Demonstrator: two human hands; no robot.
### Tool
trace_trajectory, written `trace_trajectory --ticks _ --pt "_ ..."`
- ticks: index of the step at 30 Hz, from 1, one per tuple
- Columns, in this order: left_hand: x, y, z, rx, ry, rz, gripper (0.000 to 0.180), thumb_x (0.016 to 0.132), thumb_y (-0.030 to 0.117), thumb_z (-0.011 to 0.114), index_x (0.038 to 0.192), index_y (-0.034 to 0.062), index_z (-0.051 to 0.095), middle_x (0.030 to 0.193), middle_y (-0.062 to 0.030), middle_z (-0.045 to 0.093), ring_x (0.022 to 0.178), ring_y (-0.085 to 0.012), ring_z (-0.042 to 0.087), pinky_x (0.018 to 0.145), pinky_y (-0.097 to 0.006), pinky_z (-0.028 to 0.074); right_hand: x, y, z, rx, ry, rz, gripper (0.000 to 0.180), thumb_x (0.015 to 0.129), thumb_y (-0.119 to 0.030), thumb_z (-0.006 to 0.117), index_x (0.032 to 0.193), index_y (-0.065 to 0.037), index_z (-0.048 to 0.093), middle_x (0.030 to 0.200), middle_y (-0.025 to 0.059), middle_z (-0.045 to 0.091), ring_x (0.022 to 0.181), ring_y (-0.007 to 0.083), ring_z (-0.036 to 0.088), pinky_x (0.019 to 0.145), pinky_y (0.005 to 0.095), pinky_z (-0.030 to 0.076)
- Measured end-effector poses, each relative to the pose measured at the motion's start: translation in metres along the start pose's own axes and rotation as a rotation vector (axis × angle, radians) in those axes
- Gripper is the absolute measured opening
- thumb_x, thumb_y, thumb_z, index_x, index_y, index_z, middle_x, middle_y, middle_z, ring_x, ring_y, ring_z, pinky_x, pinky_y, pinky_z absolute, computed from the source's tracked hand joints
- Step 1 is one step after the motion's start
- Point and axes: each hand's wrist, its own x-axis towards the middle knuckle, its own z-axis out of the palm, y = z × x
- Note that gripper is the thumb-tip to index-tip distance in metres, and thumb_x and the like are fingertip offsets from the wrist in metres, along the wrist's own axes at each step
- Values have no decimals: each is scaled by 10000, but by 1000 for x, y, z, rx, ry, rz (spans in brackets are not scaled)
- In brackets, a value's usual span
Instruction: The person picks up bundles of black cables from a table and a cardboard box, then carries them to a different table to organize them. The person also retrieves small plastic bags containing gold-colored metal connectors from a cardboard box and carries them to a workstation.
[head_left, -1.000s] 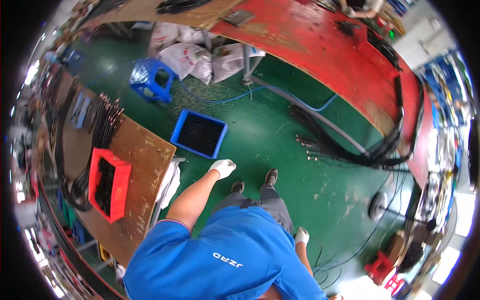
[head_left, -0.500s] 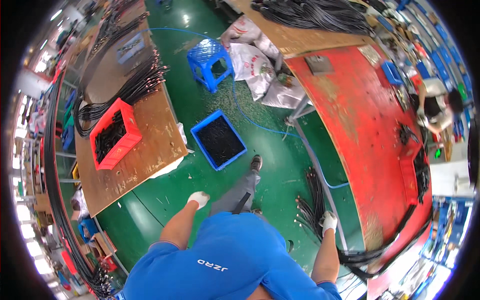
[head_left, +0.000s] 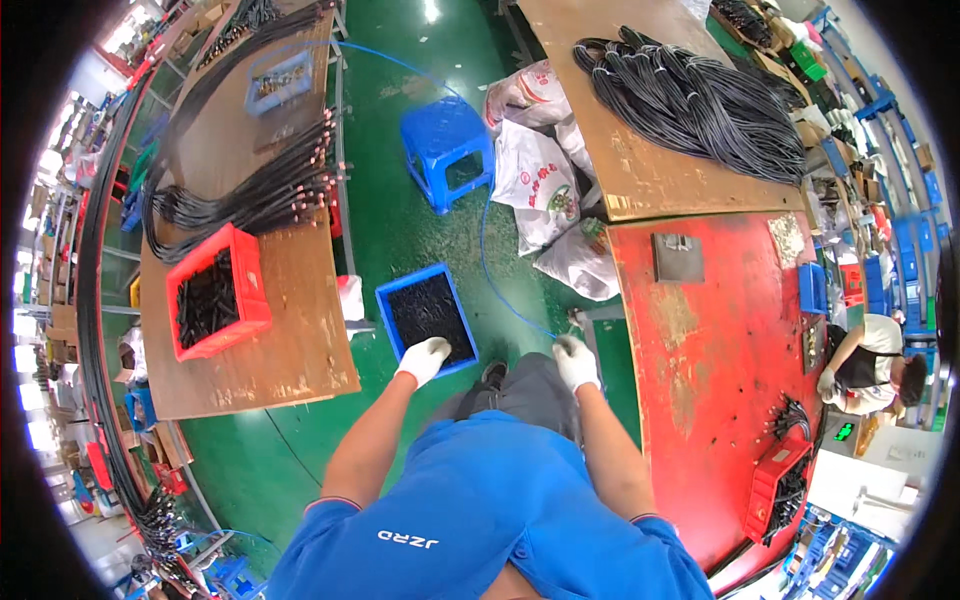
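Below the frame's centre, the person's gloved left hand (head_left: pixel 423 359) reaches down to the near rim of a blue crate (head_left: pixel 428 316) of small dark parts that sits on the green floor (head_left: pixel 400 210), low enough to be dipped into from a standing stoop. Its grip is loosely curled over the rim; whether it pinches a part cannot be told. To the right, the gloved right hand (head_left: pixel 577 361) has its grip pressed together at the end of a thin blue cable (head_left: pixel 484 250), which trails up the frame across the floor past a blue stool (head_left: pixel 447 150). At left, a brown worktop (head_left: pixel 290 330) carries a red crate (head_left: pixel 213 292) of similar dark parts, set beside bundled black cables (head_left: pixel 250 195) within arm's reach. At right, a red worktop (head_left: pixel 720 370) stands bare near the hand. White sacks (head_left: pixel 535 170) lie just above it.
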Motion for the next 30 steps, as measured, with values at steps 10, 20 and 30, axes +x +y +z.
trace_trajectory --ticks 10,20,30 --pt "152 15 -15 182 -81 -90 437 944 380 499 1164 65 707 1216 -198 670 1165 -348 629 1017 -417 482 250 -35 -88 479 318 -21 296 976 -93 590 1241 31 631 1136 104 686 981 160 639 856 293 520" --pt "275 116 -157 145 307 -156 407 940 340 483 1129 58 708 1170 -199 687 1148 -352 634 981 -411 496 464 -111 -146 154 182 -102 349 923 -229 627 1186 -5 678 1165 190 698 1085 295 675 960 367 505" --pt "352 143 -164 56 171 -233 418 919 373 544 1146 58 699 1165 -181 699 1129 -324 651 988 -395 495 571 -201 -121 441 132 -162 331 928 -173 642 1192 26 660 1157 183 700 1082 265 670 966 346 496"
